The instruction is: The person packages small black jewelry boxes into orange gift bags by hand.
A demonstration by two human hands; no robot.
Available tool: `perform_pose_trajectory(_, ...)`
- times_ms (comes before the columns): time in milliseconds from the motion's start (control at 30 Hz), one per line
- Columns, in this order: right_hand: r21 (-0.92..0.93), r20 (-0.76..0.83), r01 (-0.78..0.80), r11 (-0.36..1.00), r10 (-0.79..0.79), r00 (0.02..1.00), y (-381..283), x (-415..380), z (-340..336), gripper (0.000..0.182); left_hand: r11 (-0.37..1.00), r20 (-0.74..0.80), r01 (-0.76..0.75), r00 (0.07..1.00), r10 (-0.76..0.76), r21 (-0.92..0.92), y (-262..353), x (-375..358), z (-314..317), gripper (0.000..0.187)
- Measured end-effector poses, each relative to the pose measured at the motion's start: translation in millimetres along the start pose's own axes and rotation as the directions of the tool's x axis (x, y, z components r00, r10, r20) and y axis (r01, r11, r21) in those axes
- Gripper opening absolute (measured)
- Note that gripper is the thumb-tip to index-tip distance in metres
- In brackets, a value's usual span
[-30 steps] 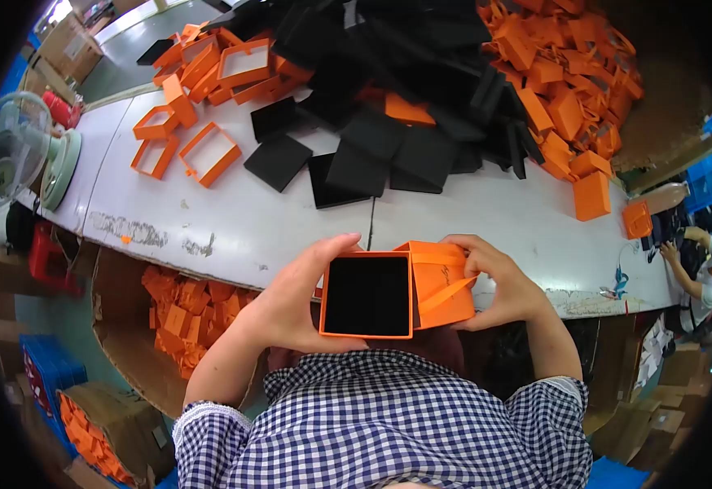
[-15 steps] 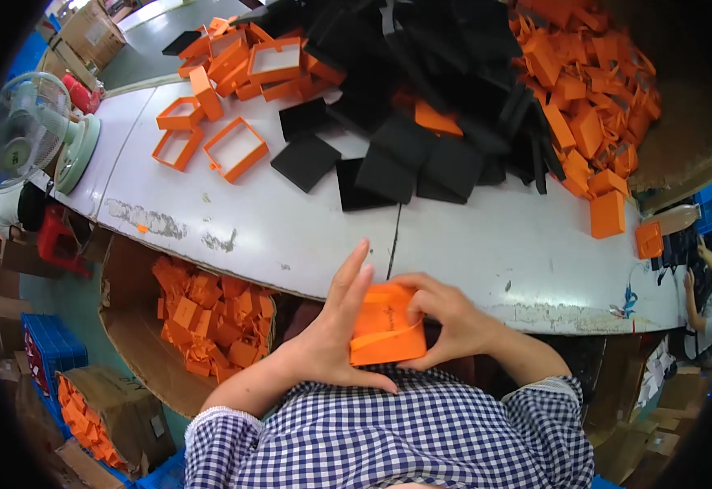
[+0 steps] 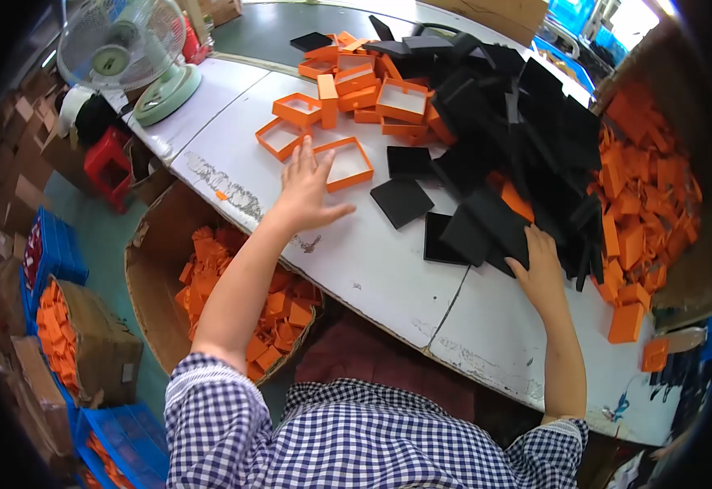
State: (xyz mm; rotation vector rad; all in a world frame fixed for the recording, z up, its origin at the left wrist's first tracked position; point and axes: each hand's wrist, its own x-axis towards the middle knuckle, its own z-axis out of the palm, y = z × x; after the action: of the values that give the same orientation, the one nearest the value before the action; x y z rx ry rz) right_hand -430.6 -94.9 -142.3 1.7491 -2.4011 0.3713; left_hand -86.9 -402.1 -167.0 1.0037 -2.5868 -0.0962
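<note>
The orange box both hands held a moment ago has left them, so they now seem to work apart. The left hand (image 3: 303,196), fingers spread and gripping nothing, is at the open orange tray (image 3: 356,178) on the left; the right hand (image 3: 542,269) meets a black pad (image 3: 498,220) farther right (grasped or not, I cannot tell).
</note>
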Motion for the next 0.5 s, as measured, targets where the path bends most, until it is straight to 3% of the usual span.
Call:
perform_pose_trajectory(33,0.030,0.017,-0.004,1.000,0.003,1.000,5,0,-2,0.064,0.995,-0.050,0.034,0.998,-0.029,0.098,-3,9,13,0.085)
perform_pose_trajectory(67,0.011,0.010,0.047,0.999,-0.048,0.999,1,-1,-11,0.055,0.996,-0.056,0.031,0.998,-0.026,0.089,-10,15,15,0.085)
perform_pose_trajectory(133,0.030,-0.049,0.047,0.998,-0.046,0.998,5,-3,-17,0.051,0.992,-0.051,0.047,0.997,-0.053,-0.116,-28,24,14,0.060)
perform_pose_trajectory(167,0.057,-0.107,0.052,0.997,-0.045,0.993,9,-5,-21,0.047,0.987,-0.222,-0.016,0.975,-0.020,-0.163,-30,20,7,0.053)
perform_pose_trajectory(200,0.031,-0.275,0.107,0.994,-0.095,0.957,6,-7,-29,0.038,0.974,-0.382,-0.093,0.924,0.006,-0.208,-24,11,-5,0.047)
perform_pose_trajectory(233,0.014,-0.276,0.051,0.999,-0.046,0.960,4,-9,-38,0.038,0.904,-0.364,-0.071,0.926,-0.097,-0.421,-7,-1,-23,0.046)
perform_pose_trajectory(267,0.087,-0.360,0.060,0.994,-0.025,0.933,2,-13,-47,0.036,0.928,-0.456,-0.267,0.881,0.125,-0.261,-1,-13,-34,0.051)
perform_pose_trajectory(300,0.155,-0.443,0.081,0.985,-0.004,0.896,-1,-18,-54,0.035,0.852,-0.332,-0.233,0.940,0.074,-0.469,21,-31,-43,0.064)
perform_pose_trajectory(333,0.376,-0.439,0.057,0.925,0.124,0.890,-9,-21,-58,0.034,0.771,-0.134,-0.158,0.986,0.095,-0.616,41,-52,-45,0.082)
perform_pose_trajectory(367,0.582,-0.410,0.048,0.812,0.242,0.879,-18,-25,-61,0.034,0.702,-0.139,-0.280,0.957,0.253,-0.655,66,-67,-43,0.096)
perform_pose_trajectory(400,0.850,-0.044,-0.178,0.495,0.405,0.913,-29,-33,-66,0.034,0.672,0.014,-0.210,0.950,0.312,-0.710,82,-85,-33,0.106)
perform_pose_trajectory(433,0.909,0.031,-0.162,0.384,0.326,0.945,-44,-36,-61,0.032,0.662,0.025,-0.260,0.921,0.388,-0.703,106,-95,-28,0.112)
perform_pose_trajectory(467,0.886,0.113,-0.192,0.423,0.204,0.973,-52,-42,-49,0.032,0.632,0.056,-0.265,0.896,0.441,-0.729,124,-102,-14,0.118)
perform_pose_trajectory(500,0.855,0.323,-0.320,0.407,0.064,0.944,-62,-46,-50,0.032,0.630,0.124,-0.235,0.873,0.472,-0.740,141,-102,-10,0.120)
